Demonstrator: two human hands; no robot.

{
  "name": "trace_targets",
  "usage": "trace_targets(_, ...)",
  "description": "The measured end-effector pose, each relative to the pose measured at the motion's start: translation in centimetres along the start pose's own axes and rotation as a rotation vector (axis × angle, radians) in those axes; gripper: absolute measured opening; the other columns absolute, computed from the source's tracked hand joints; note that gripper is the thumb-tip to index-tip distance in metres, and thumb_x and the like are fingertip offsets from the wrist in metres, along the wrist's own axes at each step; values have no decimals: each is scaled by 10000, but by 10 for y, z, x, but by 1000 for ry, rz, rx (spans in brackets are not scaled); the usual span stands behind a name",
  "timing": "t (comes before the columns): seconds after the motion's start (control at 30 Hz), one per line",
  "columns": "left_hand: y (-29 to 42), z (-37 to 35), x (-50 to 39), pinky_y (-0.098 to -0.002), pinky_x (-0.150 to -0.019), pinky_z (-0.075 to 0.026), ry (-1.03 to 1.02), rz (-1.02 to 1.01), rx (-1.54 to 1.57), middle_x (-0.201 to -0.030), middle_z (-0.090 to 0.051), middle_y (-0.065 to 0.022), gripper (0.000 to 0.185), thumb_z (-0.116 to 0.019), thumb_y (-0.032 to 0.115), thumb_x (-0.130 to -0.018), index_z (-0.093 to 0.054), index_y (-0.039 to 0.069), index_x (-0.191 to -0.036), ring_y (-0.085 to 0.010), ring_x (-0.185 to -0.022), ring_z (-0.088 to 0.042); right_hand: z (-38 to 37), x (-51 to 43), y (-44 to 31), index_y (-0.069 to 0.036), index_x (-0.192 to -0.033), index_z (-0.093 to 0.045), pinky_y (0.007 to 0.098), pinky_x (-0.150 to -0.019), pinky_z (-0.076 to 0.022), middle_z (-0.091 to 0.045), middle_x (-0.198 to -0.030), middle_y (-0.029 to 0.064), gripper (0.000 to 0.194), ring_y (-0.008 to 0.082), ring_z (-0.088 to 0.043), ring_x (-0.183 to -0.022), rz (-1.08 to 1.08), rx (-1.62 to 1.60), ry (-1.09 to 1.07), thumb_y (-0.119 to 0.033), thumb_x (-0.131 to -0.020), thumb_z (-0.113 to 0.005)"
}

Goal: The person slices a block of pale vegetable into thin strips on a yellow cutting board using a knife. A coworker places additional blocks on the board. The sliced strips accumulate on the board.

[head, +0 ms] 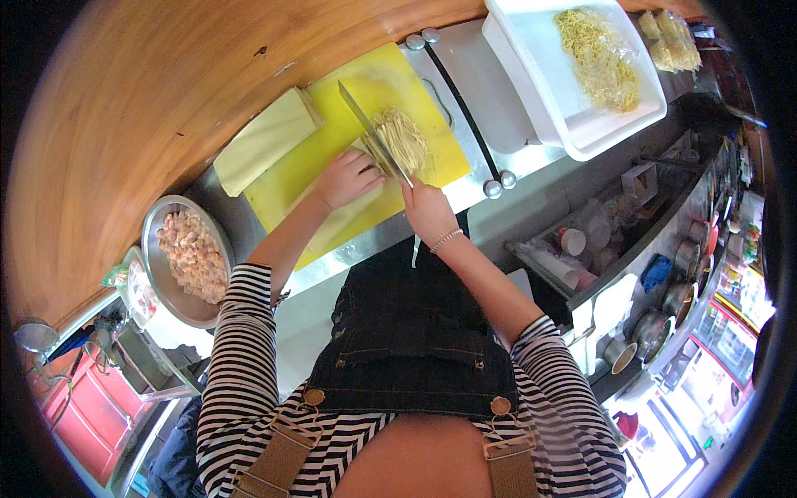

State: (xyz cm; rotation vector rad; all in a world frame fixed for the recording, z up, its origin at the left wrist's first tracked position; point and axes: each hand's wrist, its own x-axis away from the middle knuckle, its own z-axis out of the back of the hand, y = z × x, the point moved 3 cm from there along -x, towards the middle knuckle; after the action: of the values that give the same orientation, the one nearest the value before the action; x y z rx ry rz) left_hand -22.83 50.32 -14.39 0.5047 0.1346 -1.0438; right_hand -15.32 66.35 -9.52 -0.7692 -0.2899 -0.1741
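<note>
On a yellow cutting board my right hand grips the handle of a large kitchen knife, its blade pointing up and to the left. Thin pale strips, perhaps noodles or cut dough sheet, lie heaped on the right side of the blade. My left hand presses flat on a pale yellow sheet left of the blade, fingers bent close to the knife. Further left, a folded stack of similar sheets rests across the board's upper left edge.
A metal bowl of diced raw meat stands at the left. At the upper right, a white plastic tub holds yellow noodles in clear plastic. A wooden wall bounds the counter's far side. Pots stand on the right.
</note>
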Motion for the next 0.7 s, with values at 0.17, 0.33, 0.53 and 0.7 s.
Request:
trace_targets(0.17,5,-1,5,-330,-713,-493,55,47,-61,-830,-584,-39,146,-688,234,-742,-624,103,-749,-225,-816,-561,3,22,-3,26,-928,-588,496,-596,-490,-593,-673,264,321,427,-601,-669,-41,24,-21,-258,-948,-440)
trace_targets(0.33,8,-1,5,-322,-708,-492,122,90,-16,-817,-584,-30,127,-694,215,-730,-621,112,-751,-217,-820,-560,3,27,-10,22,-896,-588,501,-596,-490,-595,-659,257,332,424,-603,-656,-41,49,-22,-267,-951,-435)
trace_targets(0.53,8,-1,5,-325,-711,-493,122,97,-27,-819,-586,-29,121,-701,201,-716,-635,114,-768,-219,-826,-560,0,23,-11,-1,-901,-572,505,-634,-506,-619,-726,254,330,425,-617,-696,-81,85,-99,-287,-953,-416)
trace_targets(0.7,7,-2,5,-335,-734,-492,125,88,-31,-840,-596,-30,119,-705,199,-706,-643,120,-768,-222,-830,-560,-3,21,-13,-6,-887,-567,495,-613,-514,-624,-711,236,318,407,-628,-681,-57,137,-109,-281,-953,-422)
